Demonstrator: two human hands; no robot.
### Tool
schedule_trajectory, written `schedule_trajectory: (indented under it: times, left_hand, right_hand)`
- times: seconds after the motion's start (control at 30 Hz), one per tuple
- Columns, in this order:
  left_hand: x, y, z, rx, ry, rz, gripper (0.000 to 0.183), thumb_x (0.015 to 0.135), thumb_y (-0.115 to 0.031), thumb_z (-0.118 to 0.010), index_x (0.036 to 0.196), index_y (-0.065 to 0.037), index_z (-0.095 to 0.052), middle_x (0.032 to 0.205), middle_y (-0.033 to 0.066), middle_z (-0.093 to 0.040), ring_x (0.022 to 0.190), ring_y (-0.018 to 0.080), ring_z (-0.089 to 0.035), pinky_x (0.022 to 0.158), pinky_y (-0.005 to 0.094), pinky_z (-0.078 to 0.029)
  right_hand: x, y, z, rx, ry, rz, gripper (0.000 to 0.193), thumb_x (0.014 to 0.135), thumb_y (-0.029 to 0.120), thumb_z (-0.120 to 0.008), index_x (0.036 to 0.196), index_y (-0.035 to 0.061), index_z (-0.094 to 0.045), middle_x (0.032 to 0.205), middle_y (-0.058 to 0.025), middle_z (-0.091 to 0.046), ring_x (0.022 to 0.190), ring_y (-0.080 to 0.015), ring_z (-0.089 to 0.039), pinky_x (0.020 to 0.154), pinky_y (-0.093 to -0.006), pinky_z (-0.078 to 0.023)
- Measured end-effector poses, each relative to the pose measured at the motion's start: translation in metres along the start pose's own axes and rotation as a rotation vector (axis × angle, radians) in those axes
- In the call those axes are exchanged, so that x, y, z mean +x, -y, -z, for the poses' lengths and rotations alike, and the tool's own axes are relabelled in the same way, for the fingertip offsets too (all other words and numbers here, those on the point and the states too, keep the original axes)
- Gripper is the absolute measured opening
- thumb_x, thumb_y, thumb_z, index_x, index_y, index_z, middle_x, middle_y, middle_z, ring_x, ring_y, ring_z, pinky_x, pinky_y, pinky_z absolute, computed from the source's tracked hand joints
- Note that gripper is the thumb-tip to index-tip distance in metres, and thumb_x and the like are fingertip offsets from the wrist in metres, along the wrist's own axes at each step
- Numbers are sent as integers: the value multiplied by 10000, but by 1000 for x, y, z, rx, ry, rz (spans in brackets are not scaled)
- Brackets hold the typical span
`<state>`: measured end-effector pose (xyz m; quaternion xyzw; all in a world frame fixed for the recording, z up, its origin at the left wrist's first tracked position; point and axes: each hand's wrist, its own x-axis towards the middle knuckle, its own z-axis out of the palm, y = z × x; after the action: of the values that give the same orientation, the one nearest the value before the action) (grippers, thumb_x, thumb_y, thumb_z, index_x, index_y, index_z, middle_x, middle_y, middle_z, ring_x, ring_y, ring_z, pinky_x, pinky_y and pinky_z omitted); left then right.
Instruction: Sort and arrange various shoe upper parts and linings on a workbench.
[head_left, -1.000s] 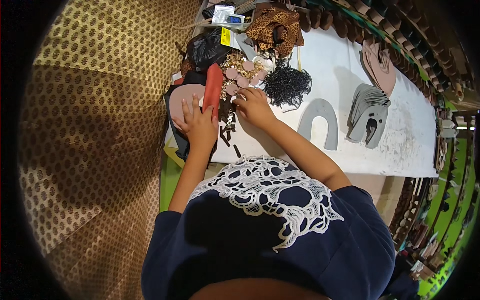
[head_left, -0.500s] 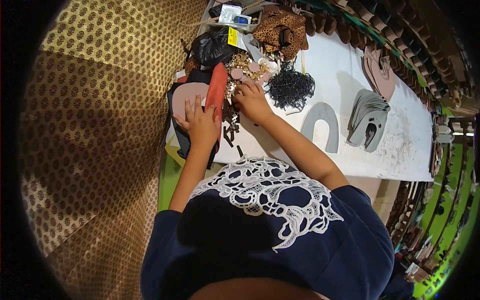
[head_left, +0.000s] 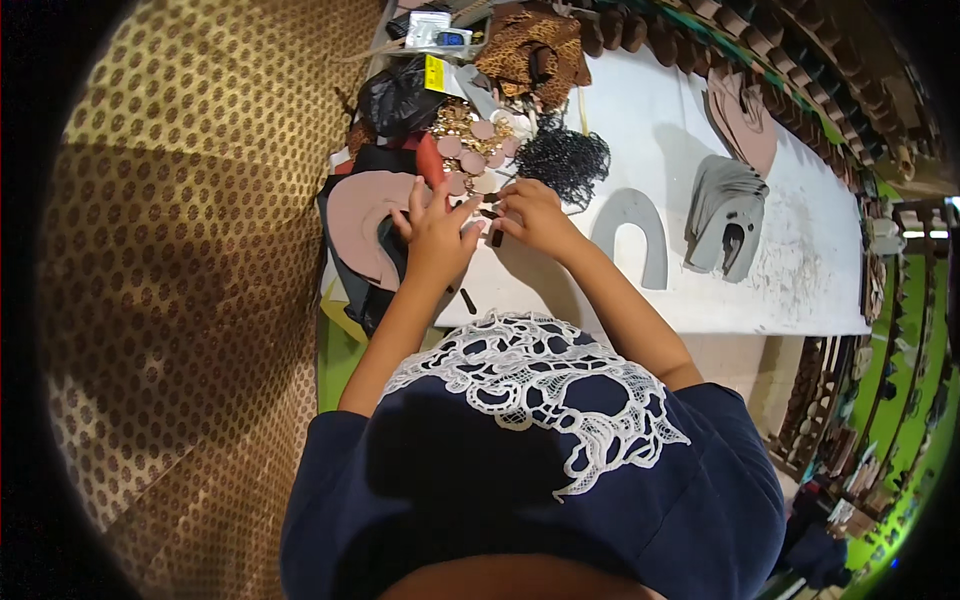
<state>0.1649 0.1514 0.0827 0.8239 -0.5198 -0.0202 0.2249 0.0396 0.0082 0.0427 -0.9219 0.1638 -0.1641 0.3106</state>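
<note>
My left hand (head_left: 438, 238) has its fingers spread, at the edge of a stacked pink U-shaped piece (head_left: 362, 225) on dark sheets. Beyond its fingertips a red piece (head_left: 430, 158) shows in part. To the right, my right hand (head_left: 542, 218) has bent fingers a little apart, their tips at several small dark strips (head_left: 497, 239) on the white table. Whether it grips any of them is hard to make out. Just past both hands is a heap of gold-coloured fittings with pink discs (head_left: 473, 160). Another dark strip (head_left: 468, 301) lies near the front edge.
Right of the heap sits a tangle of black beaded trim (head_left: 565, 160). Farther right are a grey arch-shaped piece (head_left: 630, 225), a grey stack (head_left: 725, 215) and pink pieces (head_left: 742, 125). A black plastic bag (head_left: 398, 95) and leopard-print fabric (head_left: 535, 55) lie at the back.
My left hand has come off the red piece and moved right; more of the pink piece shows, less of the red. My right hand has moved from the gold fittings to the dark strips.
</note>
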Motion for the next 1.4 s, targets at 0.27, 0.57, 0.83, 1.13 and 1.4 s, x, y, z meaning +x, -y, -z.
schedule_trajectory:
  times: [0.27, 0.57, 0.83, 1.13, 1.4]
  left_hand:
    - [10, -43, -41, -109, 157, -215, 75, 734, -293, -679, 767, -229, -702, 1305, 36, -491, 1308, 374, -250, 976, 693, -19]
    - [12, -66, -66, -26, 263, -170, 83, 718, -269, -684, 764, -199, -687, 1332, 75, -454, 1317, 400, -205, 985, 687, 20]
    - [10, -105, -77, -146, 196, -348, 203, 739, -343, -659, 891, -220, -711, 1362, 61, -417, 1323, 396, -186, 1013, 643, 31]
    - [15, -144, -95, -211, 137, -240, 92, 727, -278, -692, 770, -199, -715, 1265, -11, -507, 1297, 365, -259, 1009, 631, -69]
    - [18, -161, -119, -343, 122, -144, 140, 732, -326, -701, 783, -198, -722, 1247, -13, -526, 1278, 379, -281, 1015, 576, -148]
  right_hand:
    - [-68, -19, 34, -18, -17, -138, 196, 702, 268, -704, 800, 105, -659, 1023, -28, -615, 1082, -257, -491, 927, -424, -348]
    - [-107, -40, 56, -83, -135, -274, 120, 648, 199, -726, 722, 121, -675, 926, 12, -627, 997, -209, -531, 888, -412, -368]
    - [-121, -55, 77, 49, -147, -218, 89, 686, 196, -711, 750, 136, -694, 984, -5, -622, 1011, -224, -532, 884, -404, -371]
    - [-134, -66, 101, 123, -292, -228, 133, 736, 186, -688, 823, 85, -689, 995, -65, -580, 960, -259, -549, 809, -357, -418]
    - [-145, -87, 109, 525, -334, -422, 174, 793, 169, -679, 899, 33, -663, 1028, -99, -547, 934, -205, -552, 767, -310, -459]
